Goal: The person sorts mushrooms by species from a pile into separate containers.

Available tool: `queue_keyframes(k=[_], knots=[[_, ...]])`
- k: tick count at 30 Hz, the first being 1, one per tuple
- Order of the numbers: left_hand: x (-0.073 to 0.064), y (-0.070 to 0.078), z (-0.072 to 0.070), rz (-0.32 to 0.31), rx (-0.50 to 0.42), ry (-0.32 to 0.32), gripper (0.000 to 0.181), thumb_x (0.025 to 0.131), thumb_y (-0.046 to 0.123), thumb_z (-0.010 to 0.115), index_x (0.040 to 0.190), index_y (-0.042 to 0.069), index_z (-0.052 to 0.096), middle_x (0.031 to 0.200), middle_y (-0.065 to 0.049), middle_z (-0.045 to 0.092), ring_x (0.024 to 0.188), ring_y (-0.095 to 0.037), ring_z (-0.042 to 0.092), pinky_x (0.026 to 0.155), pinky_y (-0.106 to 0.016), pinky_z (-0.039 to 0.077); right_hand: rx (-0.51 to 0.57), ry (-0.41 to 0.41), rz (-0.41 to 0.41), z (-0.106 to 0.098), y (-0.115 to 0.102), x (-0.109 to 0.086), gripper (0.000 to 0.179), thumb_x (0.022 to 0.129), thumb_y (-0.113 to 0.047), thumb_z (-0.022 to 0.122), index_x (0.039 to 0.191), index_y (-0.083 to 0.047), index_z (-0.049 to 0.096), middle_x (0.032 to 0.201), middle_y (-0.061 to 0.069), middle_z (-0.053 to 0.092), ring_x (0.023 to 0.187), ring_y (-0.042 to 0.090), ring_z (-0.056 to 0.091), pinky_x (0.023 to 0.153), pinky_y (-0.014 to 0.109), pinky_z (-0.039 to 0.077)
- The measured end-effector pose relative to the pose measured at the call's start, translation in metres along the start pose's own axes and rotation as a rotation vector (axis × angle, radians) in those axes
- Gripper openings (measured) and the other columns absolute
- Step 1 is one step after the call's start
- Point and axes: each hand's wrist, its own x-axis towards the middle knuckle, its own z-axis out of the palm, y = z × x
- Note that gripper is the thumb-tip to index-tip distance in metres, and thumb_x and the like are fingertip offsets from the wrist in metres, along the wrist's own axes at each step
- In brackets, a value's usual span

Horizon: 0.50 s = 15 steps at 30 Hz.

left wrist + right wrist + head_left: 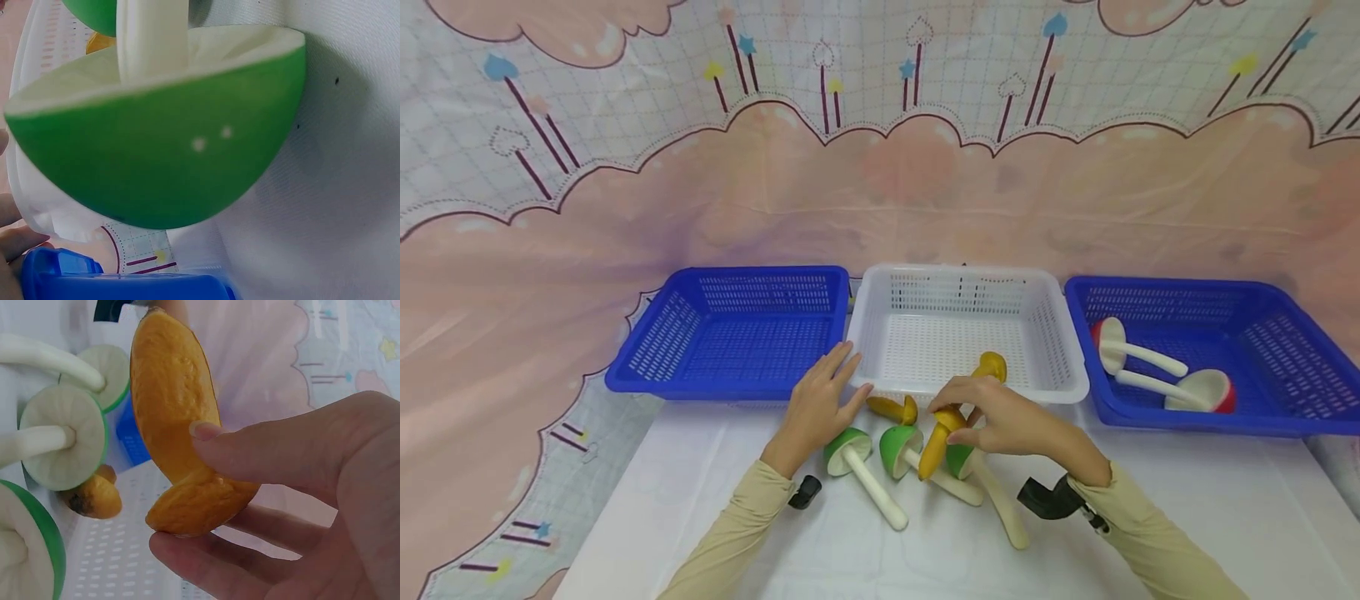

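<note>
My right hand (pixel 1000 412) pinches a yellow toy mushroom (pixel 178 412) between thumb and fingers, held over the green-capped mushrooms in front of the white basket (pixel 880 333). My left hand (pixel 822 398) has its fingers extended at the corner where the white basket meets the left blue basket (pixel 730 387). Below that hand lies a green-capped mushroom (pixel 872 487) with a white stem; its cap (pixel 162 150) fills much of the left wrist view. Two more green-capped mushrooms (pixel 951 487) lie to its right, the farther one partly hidden by the right hand. A small yellow mushroom (pixel 891 408) rests before the white basket.
Another yellow mushroom (pixel 991 365) lies in the white basket at its near side. The right blue basket (pixel 1195 425) holds two red-capped mushrooms (pixel 1206 392). A patterned cloth (pixel 880 183) hangs behind the baskets, and a white cloth (pixel 700 500) covers the table.
</note>
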Motion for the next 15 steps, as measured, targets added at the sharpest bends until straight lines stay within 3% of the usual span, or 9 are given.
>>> queue_keyframes(k=[15], knots=[[0.000,0.001,-0.001,-0.011,-0.006,-0.017,0.050,0.090,0.033,0.061,0.127,-0.001,0.058,0.137,-0.020,0.048,0.129,-0.034,0.042,0.105,-0.049,0.036,-0.051,0.162,0.009,-0.019,0.005,0.000,0.034,0.082,-0.006,0.074,0.114,-0.006,0.063,0.104,0.003,0.063,0.090,0.018,0.058,0.071,0.021,0.054]])
